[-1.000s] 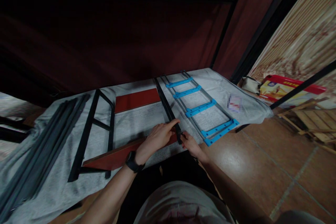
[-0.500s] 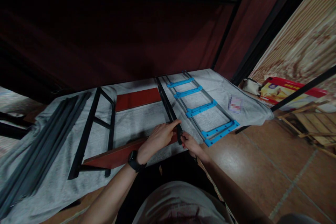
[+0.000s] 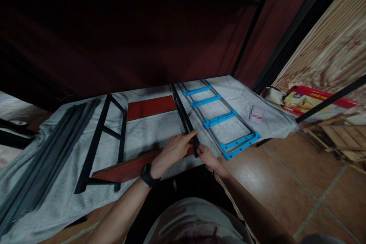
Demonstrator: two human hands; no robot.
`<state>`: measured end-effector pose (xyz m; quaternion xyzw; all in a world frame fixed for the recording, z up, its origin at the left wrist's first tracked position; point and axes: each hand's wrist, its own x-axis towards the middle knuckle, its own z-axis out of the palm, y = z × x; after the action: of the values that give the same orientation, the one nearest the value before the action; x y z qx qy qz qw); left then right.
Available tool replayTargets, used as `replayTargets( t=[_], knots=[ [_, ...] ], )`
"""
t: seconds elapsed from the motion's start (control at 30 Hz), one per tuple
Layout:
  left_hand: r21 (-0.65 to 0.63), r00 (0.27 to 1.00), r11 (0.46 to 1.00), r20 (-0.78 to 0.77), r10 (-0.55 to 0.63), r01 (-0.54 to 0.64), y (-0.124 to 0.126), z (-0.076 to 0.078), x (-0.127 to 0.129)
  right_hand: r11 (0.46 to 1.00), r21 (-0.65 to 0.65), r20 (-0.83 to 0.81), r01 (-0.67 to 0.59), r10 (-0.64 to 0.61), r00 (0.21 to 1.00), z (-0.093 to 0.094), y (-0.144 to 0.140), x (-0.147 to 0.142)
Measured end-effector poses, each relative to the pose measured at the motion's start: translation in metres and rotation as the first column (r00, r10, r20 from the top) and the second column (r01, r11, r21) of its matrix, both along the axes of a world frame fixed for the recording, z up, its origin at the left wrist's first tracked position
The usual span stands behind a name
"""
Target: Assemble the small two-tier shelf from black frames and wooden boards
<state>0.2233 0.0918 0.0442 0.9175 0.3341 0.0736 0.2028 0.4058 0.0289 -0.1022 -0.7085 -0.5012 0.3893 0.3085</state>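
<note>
My left hand point(image 3: 175, 149) grips the near end of a black metal frame bar point(image 3: 183, 114) where it meets a dark red board point(image 3: 128, 167), with the index finger stretched along the bar. A black watch sits on that wrist. My right hand point(image 3: 206, 157) pinches the bar's near tip from the right side. The bar runs away from me across a grey cloth point(image 3: 148, 133) that covers the table. A second red board point(image 3: 151, 107) lies farther back, joined to another black frame point(image 3: 98, 143) on the left.
Blue-runged metal ladder pieces point(image 3: 220, 118) lie right of the bar. Long grey rails point(image 3: 42, 160) lie at the cloth's left. A small packet point(image 3: 256, 114) rests near the right edge. Beyond it are a red box point(image 3: 309, 101), wooden slats point(image 3: 340, 137) and tiled floor point(image 3: 286, 183).
Both hands stay on the bar's near end with hardly any shift. The view has drifted slightly.
</note>
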Motion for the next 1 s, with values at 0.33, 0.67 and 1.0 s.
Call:
replayTargets(
  t=[0.33,0.67,1.0],
  knots=[
    [0.004,1.0,1.0,-0.003,-0.008,0.008,0.0,-0.0032,0.0002,0.999,0.014,0.064,-0.05,0.049,0.997,-0.0002,-0.0003,0.0006],
    [0.004,1.0,1.0,0.006,-0.002,0.002,-0.0024,-0.0057,0.0012,0.993,0.078,0.085,-0.092,0.086,0.993,-0.0058,-0.0038,0.0036],
    [-0.001,1.0,1.0,-0.002,-0.01,0.01,-0.0071,-0.0063,0.0025,0.995,-0.01,0.282,-0.103,0.102,0.954,0.0003,-0.0023,-0.005]
  ],
)
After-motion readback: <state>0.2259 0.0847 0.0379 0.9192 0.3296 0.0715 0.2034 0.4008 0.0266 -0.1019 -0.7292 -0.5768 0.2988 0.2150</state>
